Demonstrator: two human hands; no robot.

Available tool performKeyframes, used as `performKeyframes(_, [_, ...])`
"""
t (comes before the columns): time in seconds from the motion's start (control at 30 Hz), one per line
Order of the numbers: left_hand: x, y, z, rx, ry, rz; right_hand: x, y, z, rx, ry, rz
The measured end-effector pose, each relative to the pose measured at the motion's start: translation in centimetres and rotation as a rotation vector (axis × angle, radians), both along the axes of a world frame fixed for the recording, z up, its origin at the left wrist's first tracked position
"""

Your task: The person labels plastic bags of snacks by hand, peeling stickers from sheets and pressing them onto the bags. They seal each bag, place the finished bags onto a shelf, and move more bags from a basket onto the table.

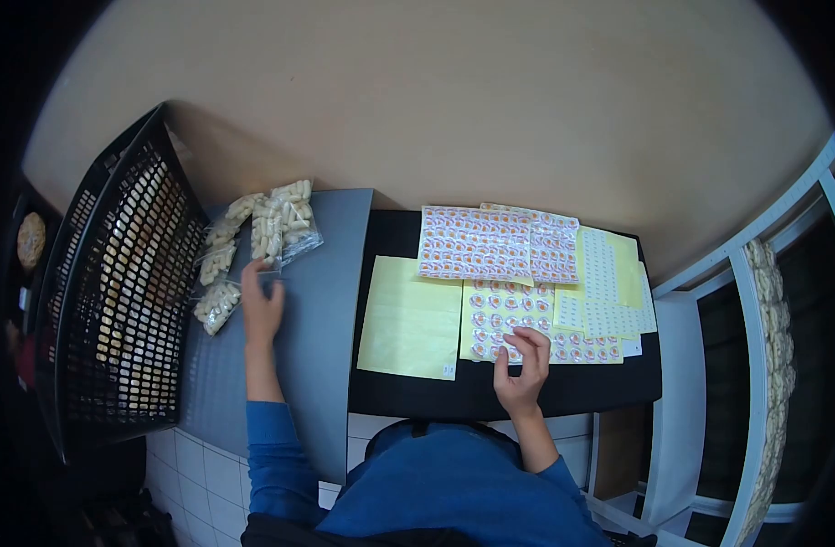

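On the grey board at the left lie several clear bags of pale, finger-shaped pieces [294,214]. My left hand [262,305] is at the lower edge of one bag [266,228], thumb and fingers apart; whether it grips the bag's edge is hard to see. Over the lower part of a sticker sheet [490,319] my right hand [524,369] hovers with its fingers curled and apart, nothing between them. Above it are more sheets of printed round stickers [477,242]. A blank yellow sheet [408,314] lies between my hands on the black surface.
A tall black mesh crate [130,292] full of pale pieces borders the grey board [317,365] on the left. Sheets with small print [609,283] overlap at the right of the black table [436,397]. A white metal frame [750,328] stands at the far right.
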State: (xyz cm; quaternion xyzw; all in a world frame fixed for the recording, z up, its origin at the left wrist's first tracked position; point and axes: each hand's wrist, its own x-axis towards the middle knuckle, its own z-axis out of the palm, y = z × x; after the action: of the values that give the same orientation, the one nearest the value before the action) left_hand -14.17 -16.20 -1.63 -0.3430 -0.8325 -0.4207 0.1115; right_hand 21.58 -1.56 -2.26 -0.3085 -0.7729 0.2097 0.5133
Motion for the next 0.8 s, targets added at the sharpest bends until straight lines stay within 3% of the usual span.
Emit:
performKeyframes(0.03, [0.7,0.5,0.2,-0.057,0.194,-0.114,-0.4,0.0,0.0,0.001,-0.009,0.055])
performKeyframes(0.07, [1.2,0.9,0.6,-0.147,0.207,-0.090,-0.6,-0.1,-0.3,-0.026,0.002,0.080])
performKeyframes(0.2, [-1.1,1.9,-0.7,-0.112,0.218,0.040,-0.1,-0.2,-0.7,-0.018,-0.033,0.098])
performKeyframes(0.3, [-1.6,2.1,-0.2,0.007,0.125,0.072,0.9,-0.1,-0.8,-0.021,-0.061,0.103])
performKeyframes(0.37, [-1.2,1.7,1.8,0.273,0.246,0.126,1.3,0.3,-0.7,-0.017,-0.060,0.105])
performKeyframes(0.4, [-0.4,1.8,3.9,0.277,0.248,0.122,1.3,0.5,-0.6,-0.014,-0.058,0.101])
performKeyframes(0.5, [3.4,2.2,10.1,0.248,0.378,0.024,1.3,1.2,0.5,-0.019,-0.055,0.108])
performKeyframes(0.57, [5.0,2.5,11.9,0.283,0.396,-0.362,0.9,1.9,2.3,-0.036,-0.022,0.167])
performKeyframes(0.6, [6.1,3.2,11.6,0.279,0.393,-0.358,0.7,2.2,3.3,-0.056,-0.019,0.182])
performKeyframes(0.67, [8.8,5.3,10.8,0.826,-0.298,-0.902,-0.3,2.9,5.3,-0.136,0.022,0.270])
performKeyframes(0.77, [14.5,7.9,10.2,0.890,-0.873,-1.267,-2.0,3.1,7.1,-0.273,0.071,0.435])
performKeyframes(0.8, [15.7,8.6,9.9,0.849,-1.010,-1.377,-2.7,2.8,7.4,-0.499,0.218,0.629])
